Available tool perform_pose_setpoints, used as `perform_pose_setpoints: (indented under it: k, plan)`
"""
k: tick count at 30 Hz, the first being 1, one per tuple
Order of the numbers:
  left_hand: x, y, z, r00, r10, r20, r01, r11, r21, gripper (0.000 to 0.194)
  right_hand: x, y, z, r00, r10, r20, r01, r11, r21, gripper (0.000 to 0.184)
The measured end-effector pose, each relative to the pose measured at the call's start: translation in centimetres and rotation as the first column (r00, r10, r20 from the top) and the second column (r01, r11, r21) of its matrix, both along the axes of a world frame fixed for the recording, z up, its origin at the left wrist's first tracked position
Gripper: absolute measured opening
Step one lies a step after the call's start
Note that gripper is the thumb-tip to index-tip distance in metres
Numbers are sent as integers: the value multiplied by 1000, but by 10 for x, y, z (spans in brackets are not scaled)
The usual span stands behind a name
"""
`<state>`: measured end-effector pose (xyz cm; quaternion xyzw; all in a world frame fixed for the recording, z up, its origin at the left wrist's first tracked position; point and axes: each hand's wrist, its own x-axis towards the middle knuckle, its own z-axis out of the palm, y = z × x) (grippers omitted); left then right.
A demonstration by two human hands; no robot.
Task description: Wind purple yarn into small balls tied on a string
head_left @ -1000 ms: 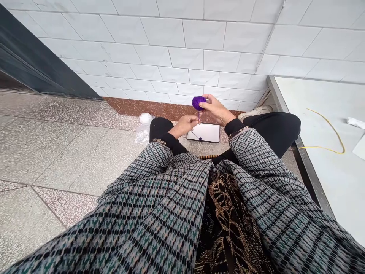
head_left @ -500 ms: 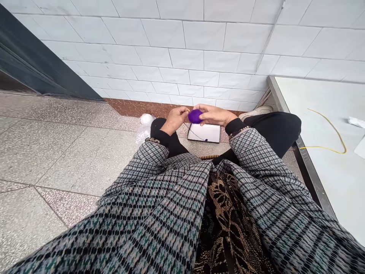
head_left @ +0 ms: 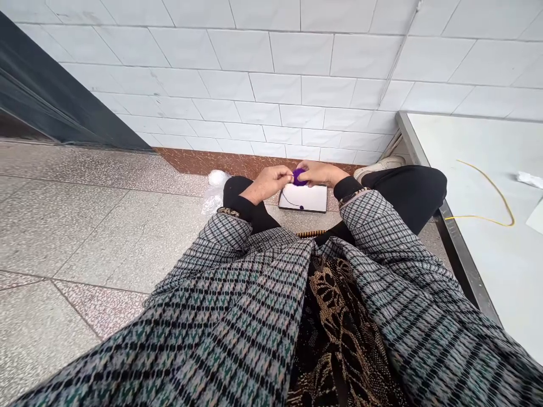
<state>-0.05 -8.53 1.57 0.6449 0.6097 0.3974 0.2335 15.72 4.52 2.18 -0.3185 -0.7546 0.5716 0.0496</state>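
A small purple yarn ball (head_left: 299, 176) sits between my two hands, held out over my knees. My right hand (head_left: 319, 173) is curled round the ball from the right. My left hand (head_left: 271, 182) pinches at its left side, fingers closed, probably on the yarn strand. Directly below the hands lies a white board (head_left: 311, 199) on the floor, with a thin dark strand and a small purple bit on it.
A crumpled clear plastic bag (head_left: 215, 186) lies on the speckled floor at left. At right is a white table (head_left: 487, 186) with a metal edge, a yellow cord (head_left: 496, 195) and white scraps on it. A white tiled wall is ahead; a white shoe (head_left: 379, 165) shows near it.
The purple ball came down from a raised position to just above the white board. My left hand rose to meet it, and both hands now close tightly around it.
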Motion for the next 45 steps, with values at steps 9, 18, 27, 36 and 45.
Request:
perform_pose_setpoints:
  k: [9, 18, 27, 36, 45]
  plan:
    - [7, 9, -35, 941, 187, 281, -149, 977, -151, 11, 3, -11, 20, 896, -64, -439, -139, 899, -416, 27]
    - [18, -2, -8, 995, -34, -92, 37, 999, 30, 17, -3, -3, 5, 985, -120, -127, 116, 992, -41, 33]
    - [-6, -1, -8, 987, 158, 33, -160, 986, 46, 19, 8, -9, 18, 933, 298, -200, -343, 902, -260, 32]
    - [20, -2, -37, 966, 131, 221, -112, 989, -99, 16, 5, -11, 26, 897, -69, -438, -161, 870, -467, 22]
    - [30, -16, 9, 915, -55, -400, 110, 987, 117, 20, -5, -9, 28, 864, -298, -406, 133, 913, -385, 17]
